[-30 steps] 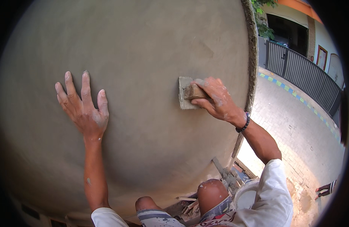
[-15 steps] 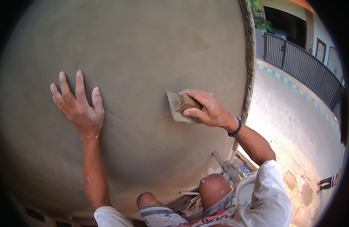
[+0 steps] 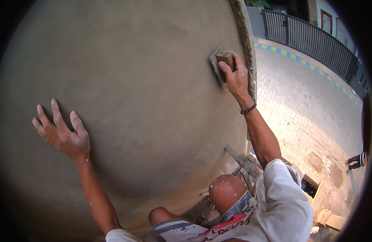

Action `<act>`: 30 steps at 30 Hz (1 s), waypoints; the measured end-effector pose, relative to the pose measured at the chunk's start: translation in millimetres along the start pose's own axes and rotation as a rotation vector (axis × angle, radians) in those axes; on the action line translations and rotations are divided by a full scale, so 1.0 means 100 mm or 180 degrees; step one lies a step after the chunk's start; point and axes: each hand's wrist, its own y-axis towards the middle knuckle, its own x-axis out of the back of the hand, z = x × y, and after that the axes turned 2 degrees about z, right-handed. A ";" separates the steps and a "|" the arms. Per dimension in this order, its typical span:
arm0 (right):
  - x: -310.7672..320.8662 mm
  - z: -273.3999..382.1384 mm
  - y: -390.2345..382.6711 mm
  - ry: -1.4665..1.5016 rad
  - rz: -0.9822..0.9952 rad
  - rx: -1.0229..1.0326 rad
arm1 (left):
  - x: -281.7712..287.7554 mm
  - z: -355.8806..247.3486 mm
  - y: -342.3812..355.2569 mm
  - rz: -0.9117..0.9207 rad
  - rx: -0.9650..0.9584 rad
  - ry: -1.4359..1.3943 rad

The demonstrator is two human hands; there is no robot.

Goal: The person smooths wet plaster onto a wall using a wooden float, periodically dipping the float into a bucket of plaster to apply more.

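A broad wall of grey-brown plaster [image 3: 141, 72] fills most of the view. On the left my left hand [image 3: 69, 137] rests against it with the fingers spread, holding nothing. My right hand [image 3: 237, 78] grips the wooden block handle of a plastering float [image 3: 225, 60], close to the wall's right edge. The float's plate is tilted, one side lifted toward me, and smeared with grey mortar. Whether its far edge touches the plaster is hard to tell. Dried mortar marks both hands, and a dark bead bracelet [image 3: 249, 109] circles my right wrist.
The wall ends at a rough mortar edge [image 3: 246, 44]. Beyond lie a paved street [image 3: 290, 97], a dark slatted gate [image 3: 307, 36] and a person's legs [image 3: 356, 161] at the far right. Boards and rubble [image 3: 244, 161] lie beside my knees [image 3: 227, 193].
My right hand has carried the float up and right toward the wall's edge, turning it more upright. My left hand appears lower and farther left, as the whole view has shifted.
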 end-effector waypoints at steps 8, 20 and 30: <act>0.12 0.12 -0.61 -0.0129 0.0773 0.0265 | 0.02 0.12 -0.04 0.0070 -0.0016 0.0118; -0.16 0.38 -0.90 0.0159 0.1575 0.0040 | -0.03 0.15 -0.10 0.0137 -0.0007 0.0258; 1.44 0.38 -1.06 0.3038 0.0862 -0.2748 | -0.06 0.25 0.05 -0.0116 -0.0417 0.0313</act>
